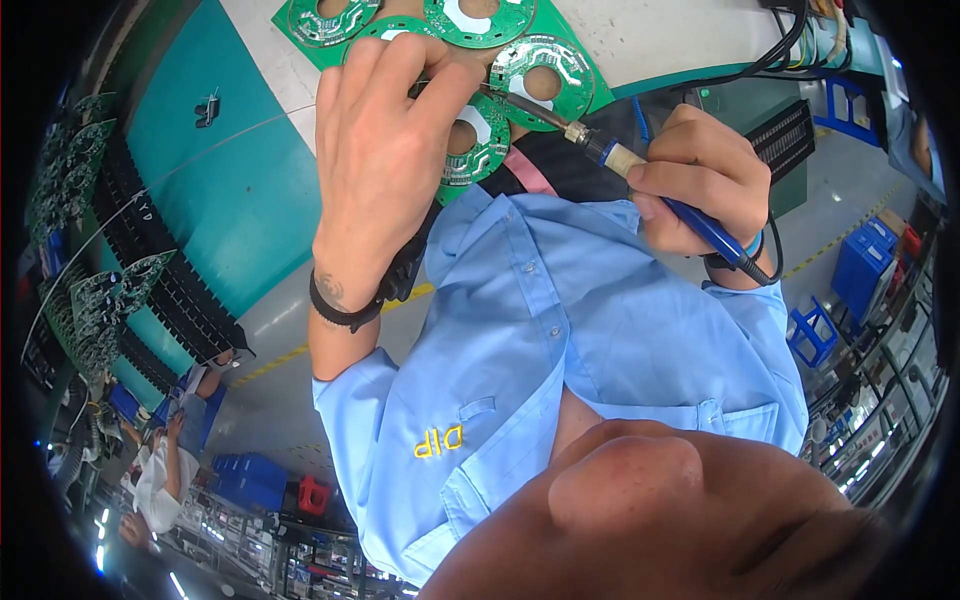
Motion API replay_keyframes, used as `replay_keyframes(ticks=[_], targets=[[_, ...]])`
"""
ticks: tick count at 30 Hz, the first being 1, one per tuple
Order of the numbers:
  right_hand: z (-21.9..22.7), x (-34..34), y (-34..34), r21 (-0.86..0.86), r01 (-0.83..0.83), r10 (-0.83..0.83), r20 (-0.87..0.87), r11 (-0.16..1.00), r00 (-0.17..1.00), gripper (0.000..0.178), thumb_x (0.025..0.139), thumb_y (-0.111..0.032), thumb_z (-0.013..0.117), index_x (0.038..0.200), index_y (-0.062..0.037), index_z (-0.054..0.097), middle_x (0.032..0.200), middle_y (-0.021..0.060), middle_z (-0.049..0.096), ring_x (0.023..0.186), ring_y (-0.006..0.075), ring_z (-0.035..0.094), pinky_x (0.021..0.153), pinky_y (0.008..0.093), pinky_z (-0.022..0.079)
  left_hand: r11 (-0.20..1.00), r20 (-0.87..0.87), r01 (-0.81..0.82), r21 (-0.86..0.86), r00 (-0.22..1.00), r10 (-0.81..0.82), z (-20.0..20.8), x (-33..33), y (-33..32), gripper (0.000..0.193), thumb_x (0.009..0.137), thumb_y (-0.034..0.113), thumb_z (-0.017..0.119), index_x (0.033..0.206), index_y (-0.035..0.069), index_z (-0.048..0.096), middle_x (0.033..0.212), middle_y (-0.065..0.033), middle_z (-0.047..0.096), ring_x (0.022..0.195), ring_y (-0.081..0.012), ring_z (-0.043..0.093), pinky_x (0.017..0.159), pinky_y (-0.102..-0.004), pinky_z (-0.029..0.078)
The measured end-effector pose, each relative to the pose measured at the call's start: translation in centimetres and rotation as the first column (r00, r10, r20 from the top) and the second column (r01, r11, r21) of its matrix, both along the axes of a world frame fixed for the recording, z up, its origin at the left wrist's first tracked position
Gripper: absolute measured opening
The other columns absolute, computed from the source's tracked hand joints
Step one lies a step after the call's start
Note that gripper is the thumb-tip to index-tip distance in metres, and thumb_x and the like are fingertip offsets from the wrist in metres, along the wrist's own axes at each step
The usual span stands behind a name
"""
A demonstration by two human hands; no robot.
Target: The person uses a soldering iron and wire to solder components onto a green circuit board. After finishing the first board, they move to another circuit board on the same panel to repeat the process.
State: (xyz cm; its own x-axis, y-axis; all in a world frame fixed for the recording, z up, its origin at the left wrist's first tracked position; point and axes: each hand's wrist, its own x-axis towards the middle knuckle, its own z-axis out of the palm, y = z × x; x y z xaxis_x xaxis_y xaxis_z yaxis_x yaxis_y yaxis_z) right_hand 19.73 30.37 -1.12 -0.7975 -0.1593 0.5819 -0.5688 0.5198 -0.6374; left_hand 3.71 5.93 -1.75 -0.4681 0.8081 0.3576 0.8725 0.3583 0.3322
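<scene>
My right hand (705, 185) is closed around a soldering iron (620, 160) with a blue and cream handle. The iron's thin tip points left, over a green circuit board panel (575, 85) made up of several ring-shaped boards with round holes. My left hand (385, 150) is over the panel's left part, its fingers curled and pinched close to the iron's tip. A thin solder wire (250, 130) runs across the bench from the left up to this hand. The left fingertips and the exact spot under the tip are partly hidden.
A small black part (207, 110) lies on the teal mat (260, 190). Black slotted racks (150, 230) with circuit boards stand at the left. Black cables (770, 65) cross the upper right edge. Another person (160, 465) is in the lower left background.
</scene>
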Motion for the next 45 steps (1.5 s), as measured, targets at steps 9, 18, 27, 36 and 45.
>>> replay_keyframes(ticks=[9, 18, 27, 36, 45], targets=[[0.1, -0.3, -0.3, -0.017, 0.012, -0.013, -0.015, 1.0, 1.0, 0.025, 0.069, 0.004, 0.076, 0.094, 0.0002, 0.074, 0.078, 0.0095, 0.064, 0.06, 0.023, 0.058, 0.052, 0.0337, 0.045, 1.0, -0.009, 0.003, -0.012, 1.0, -0.003, 0.2, 0.1, 0.1, 0.051, 0.066, 0.011, 0.081, 0.116, 0.019, 0.077, 0.102, 0.0054, 0.061, 0.095, -0.0203, 0.056, 0.078, -0.0372, 0.039], [0.0, -0.2, 0.0, -0.008, -0.01, 0.01, 0.001, 1.0, 1.0, 0.02, 0.078, 0.0, 0.076, 0.098, 0.0011, 0.073, 0.078, 0.0114, 0.066, 0.06, 0.0237, 0.058, 0.053, 0.0342, 0.045, 1.0, -0.01, -0.019, -0.025, 1.0, 0.019, 0.3, 0.1, -0.4, 0.047, 0.067, 0.012, 0.083, 0.114, 0.018, 0.076, 0.101, 0.004, 0.061, 0.095, -0.0208, 0.056, 0.077, -0.0371, 0.039], [1.3, 0.3, 0.2, -0.023, 0.003, -0.003, -0.018, 1.0, 1.0, 0.026, 0.07, 0.003, 0.075, 0.095, 0.0002, 0.074, 0.077, 0.0096, 0.064, 0.059, 0.0226, 0.057, 0.052, 0.0338, 0.044, 0.983, 0.032, -0.033, 0.182, 0.999, 0.027, -0.1, -0.2, -0.7, 0.025, 0.082, 0.005, 0.082, 0.104, 0.008, 0.071, 0.098, -0.0047, 0.064, 0.09, -0.0269, 0.061, 0.076, -0.0406, 0.046], [-1.2, -2.2, 7.7, -0.029, 0.654, -0.639, -0.249, 0.756, 0.727, 0.024, 0.094, -0.007, 0.068, 0.114, 0.0069, 0.069, 0.096, 0.0156, 0.069, 0.08, 0.0254, 0.063, 0.074, 0.0361, 0.051, 0.934, 0.374, -0.275, 0.229, 0.911, 0.177, 1.8, 2.8, -2.2, 0.016, 0.089, -0.005, 0.078, 0.101, 0.0, 0.068, 0.096, -0.0131, 0.066, 0.082, -0.0287, 0.066, 0.069, -0.0364, 0.052], [-0.2, -1.0, 7.1, -0.561, 0.495, -0.498, 0.164, 0.663, 0.852, 0.023, 0.097, -0.007, 0.066, 0.116, 0.0072, 0.068, 0.103, 0.0159, 0.069, 0.081, 0.0255, 0.06, 0.075, 0.0363, 0.049, 0.932, 0.342, -0.26, 0.252, 0.925, 0.166, 0.5, 4.2, -3.5, 0.016, 0.087, -0.002, 0.08, 0.098, 0.002, 0.069, 0.097, -0.0115, 0.068, 0.082, -0.0265, 0.065, 0.071, -0.0377, 0.05]])
